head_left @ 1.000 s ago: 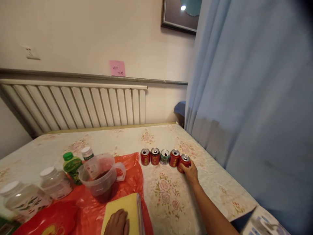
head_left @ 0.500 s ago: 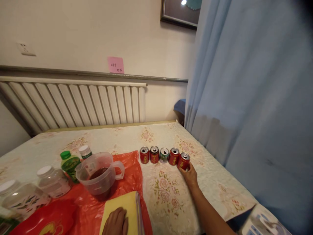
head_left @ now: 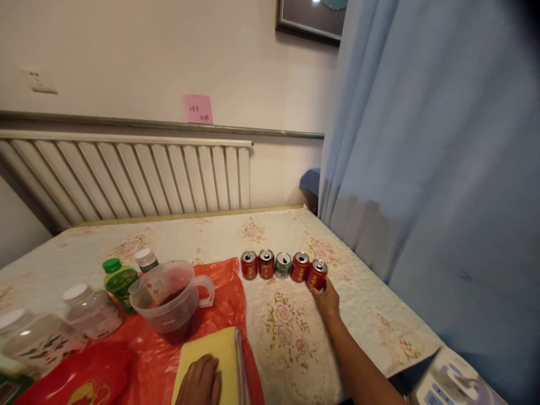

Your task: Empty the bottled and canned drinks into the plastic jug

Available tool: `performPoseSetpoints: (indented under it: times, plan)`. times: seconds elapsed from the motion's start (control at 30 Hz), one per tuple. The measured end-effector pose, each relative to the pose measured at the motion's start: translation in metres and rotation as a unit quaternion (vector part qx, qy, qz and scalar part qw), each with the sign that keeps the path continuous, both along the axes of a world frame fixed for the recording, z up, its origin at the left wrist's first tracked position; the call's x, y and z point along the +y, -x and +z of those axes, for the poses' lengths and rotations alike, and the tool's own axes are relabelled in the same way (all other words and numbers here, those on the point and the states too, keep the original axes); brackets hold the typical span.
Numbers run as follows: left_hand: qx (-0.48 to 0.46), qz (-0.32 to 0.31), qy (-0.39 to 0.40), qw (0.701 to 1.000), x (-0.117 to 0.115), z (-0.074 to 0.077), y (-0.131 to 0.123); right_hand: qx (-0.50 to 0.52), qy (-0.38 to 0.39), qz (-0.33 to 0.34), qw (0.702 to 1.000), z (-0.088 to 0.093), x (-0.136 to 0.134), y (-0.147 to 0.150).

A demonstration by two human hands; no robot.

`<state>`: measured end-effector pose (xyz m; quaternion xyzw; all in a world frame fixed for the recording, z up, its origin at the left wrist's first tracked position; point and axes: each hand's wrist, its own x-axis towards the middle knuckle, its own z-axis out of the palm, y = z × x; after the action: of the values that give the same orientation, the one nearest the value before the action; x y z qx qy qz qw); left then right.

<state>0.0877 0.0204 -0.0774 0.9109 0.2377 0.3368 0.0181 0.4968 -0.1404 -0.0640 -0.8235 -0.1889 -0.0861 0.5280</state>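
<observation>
At the right end of a row of cans, my right hand [head_left: 327, 300] has its fingers round the lower part of a red can [head_left: 318, 274]. This can stands close beside another red can [head_left: 300, 266]. Further left in the row are a green-and-white can [head_left: 283, 265], a red can with a dark top band [head_left: 266, 264] and one more red can [head_left: 249, 265]. Their tops face up, and several show opened mouths. My left hand [head_left: 199, 381] lies flat on a folded yellow cloth [head_left: 223, 351], its fingers resting together on top.
A clear measuring jug [head_left: 169, 315] with dark liquid stands on a red plastic sheet [head_left: 223, 275]. Left of it are a green-capped bottle [head_left: 120, 281], white-capped jars [head_left: 90, 315] and a red dish [head_left: 80, 374]. A blue curtain [head_left: 422, 169] hangs along the right side.
The view has shifted slightly. My right hand stays on the end can, which sits a touch closer to its neighbour. My left hand remains on the cloth.
</observation>
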Motion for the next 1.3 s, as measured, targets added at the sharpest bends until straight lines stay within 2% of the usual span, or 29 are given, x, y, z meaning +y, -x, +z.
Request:
performPoseSetpoints:
  times: [0.5,0.8,1.07,1.3]
  plan:
    - [0.012,0.004,-0.004,1.000,-0.003,0.007,0.000,0.007,0.009,-0.008,1.000,-0.006,0.001,-0.003]
    - [0.018,0.010,0.026,0.999,-0.004,0.001,0.001,0.015,-0.015,0.000,1.000,-0.009,0.000,-0.005]
    - [0.037,0.019,0.071,0.997,-0.008,0.004,0.000,0.026,-0.044,0.006,0.999,-0.023,-0.001,-0.006]
    - [0.038,0.015,0.073,0.996,-0.010,0.006,-0.001,0.049,-0.036,-0.027,0.998,-0.029,-0.007,0.008]
